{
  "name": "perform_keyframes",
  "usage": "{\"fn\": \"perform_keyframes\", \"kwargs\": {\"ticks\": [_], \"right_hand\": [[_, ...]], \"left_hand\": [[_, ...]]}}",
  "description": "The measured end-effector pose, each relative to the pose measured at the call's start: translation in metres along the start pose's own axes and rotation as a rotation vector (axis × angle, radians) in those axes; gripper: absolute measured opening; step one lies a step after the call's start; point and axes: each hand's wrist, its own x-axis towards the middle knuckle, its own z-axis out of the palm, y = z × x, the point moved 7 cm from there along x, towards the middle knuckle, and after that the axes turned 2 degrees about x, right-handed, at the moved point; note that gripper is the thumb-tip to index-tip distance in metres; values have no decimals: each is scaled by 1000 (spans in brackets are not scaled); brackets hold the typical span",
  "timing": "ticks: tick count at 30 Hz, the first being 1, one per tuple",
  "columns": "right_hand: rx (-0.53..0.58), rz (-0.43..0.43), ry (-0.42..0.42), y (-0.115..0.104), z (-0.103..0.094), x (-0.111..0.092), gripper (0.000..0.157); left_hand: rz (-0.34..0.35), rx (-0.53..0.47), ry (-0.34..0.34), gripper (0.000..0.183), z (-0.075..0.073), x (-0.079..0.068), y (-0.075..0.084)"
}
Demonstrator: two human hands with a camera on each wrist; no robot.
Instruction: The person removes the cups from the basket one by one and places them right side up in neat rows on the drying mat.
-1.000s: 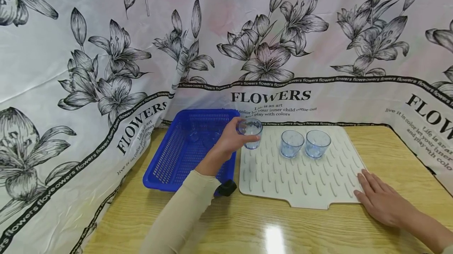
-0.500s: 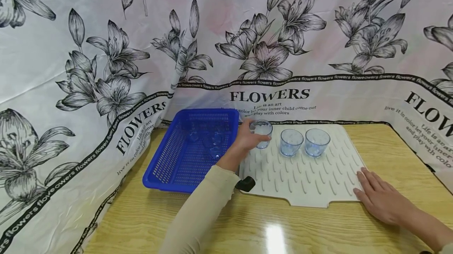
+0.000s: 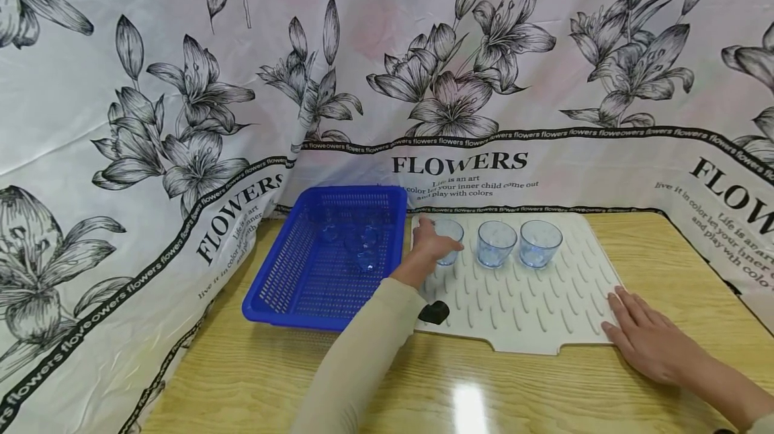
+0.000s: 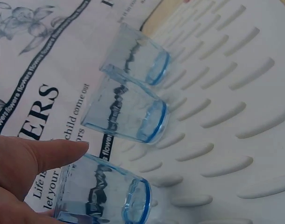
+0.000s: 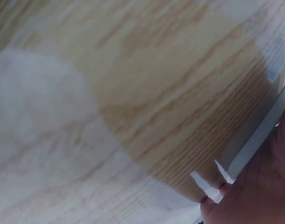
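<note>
The table (image 3: 544,397) has a yellowish wood grain and its surface is shiny, with one bright reflection on the near part. Directly on it are a blue basket (image 3: 314,296) and, just beside, a flat white mat (image 3: 520,320).

Head view: bright, even light; tabletop (image 3: 544,394) is throwing one white glare patch, blue basket (image 3: 290,321) is casting a soft shadow. Right wrist view is running blurry, pale reflections washing it out.
</note>
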Motion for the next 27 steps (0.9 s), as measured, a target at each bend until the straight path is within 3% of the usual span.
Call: {"fn": "perform_keyframes", "kwargs": {"ticks": [5,12,20,27], "right_hand": [[5,2,-9,-1,-1,-1,67],[10,4,-15,-1,-1,-1,67],[4,3,-7,0,-1,-1,67],[8,-3,-7,2,0,0,67]], "left_hand": [[-53,38,-37,103,6,3,-6],[-57,105,-38,109,4,1,-4],[117,232,-96,113,-15,-16,26],[274,285,-163,84,-37,-37,41]]}}
